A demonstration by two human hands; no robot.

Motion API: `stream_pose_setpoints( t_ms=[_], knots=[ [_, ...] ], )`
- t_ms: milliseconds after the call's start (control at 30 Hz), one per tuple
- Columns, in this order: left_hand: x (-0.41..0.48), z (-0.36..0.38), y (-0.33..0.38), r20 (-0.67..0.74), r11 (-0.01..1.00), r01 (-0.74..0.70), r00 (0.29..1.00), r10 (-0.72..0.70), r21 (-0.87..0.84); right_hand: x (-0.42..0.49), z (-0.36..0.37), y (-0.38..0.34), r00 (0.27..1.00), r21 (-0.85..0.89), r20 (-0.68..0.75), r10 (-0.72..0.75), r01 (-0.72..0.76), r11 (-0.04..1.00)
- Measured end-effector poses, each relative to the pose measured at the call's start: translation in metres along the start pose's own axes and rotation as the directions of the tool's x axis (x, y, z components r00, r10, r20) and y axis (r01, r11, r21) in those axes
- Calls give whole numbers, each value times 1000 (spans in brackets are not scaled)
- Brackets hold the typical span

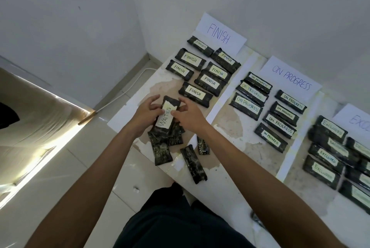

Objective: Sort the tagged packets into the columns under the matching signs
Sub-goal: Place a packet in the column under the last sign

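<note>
Below the FINISH sign (pixel 220 33), left hand (pixel 145 116) and right hand (pixel 190 117) both pinch the WAITING packet (pixel 167 117) by its edges, over loose packets (pixel 162 151) on the surface (pixel 230 127).

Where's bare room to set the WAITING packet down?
Free: near-left of the ON PROGRESS column, between the white divider strip and its packets. Crowded: EXCLUDED column, FINISH column, and the loose pile below the WAITING packet.

Glossy dark plastic packets (pixel 195 93) w/ matt paper tags, paper signs (pixel 221 33), peeling tabletop (pixel 230 127)
</note>
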State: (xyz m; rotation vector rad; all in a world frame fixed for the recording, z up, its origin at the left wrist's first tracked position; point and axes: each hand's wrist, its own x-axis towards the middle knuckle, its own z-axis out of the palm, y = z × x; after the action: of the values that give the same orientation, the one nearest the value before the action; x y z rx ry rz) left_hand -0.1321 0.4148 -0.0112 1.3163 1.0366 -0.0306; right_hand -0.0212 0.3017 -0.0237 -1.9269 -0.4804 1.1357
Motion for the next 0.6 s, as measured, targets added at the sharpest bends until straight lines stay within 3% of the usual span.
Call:
stream_pose_setpoints(
  t_ms=[167,333,400,467,533,600],
  knots=[
    [-10,19,16,130,973,-136,985,114,184,-20,-26,-2,995,160,-83,51,-37,986],
    [-24,48,22,262,935,-209,956,133,287,-61,-65,12,977,340,-164,138,-75,938],
    [-29,66,22,309,913,-245,940,143,325,-80,-83,23,958,130,-271,94,-61,990],
    [-34,87,22,370,893,-270,920,129,360,-101,-101,34,949,-176,-310,-61,6,984],
    [-41,110,23,428,873,-290,898,107,391,-122,-118,48,947,-441,-241,-212,88,893],
    [-50,134,24,467,852,-316,879,97,417,-142,-135,63,947,-606,-192,-259,93,790]
  ],
)
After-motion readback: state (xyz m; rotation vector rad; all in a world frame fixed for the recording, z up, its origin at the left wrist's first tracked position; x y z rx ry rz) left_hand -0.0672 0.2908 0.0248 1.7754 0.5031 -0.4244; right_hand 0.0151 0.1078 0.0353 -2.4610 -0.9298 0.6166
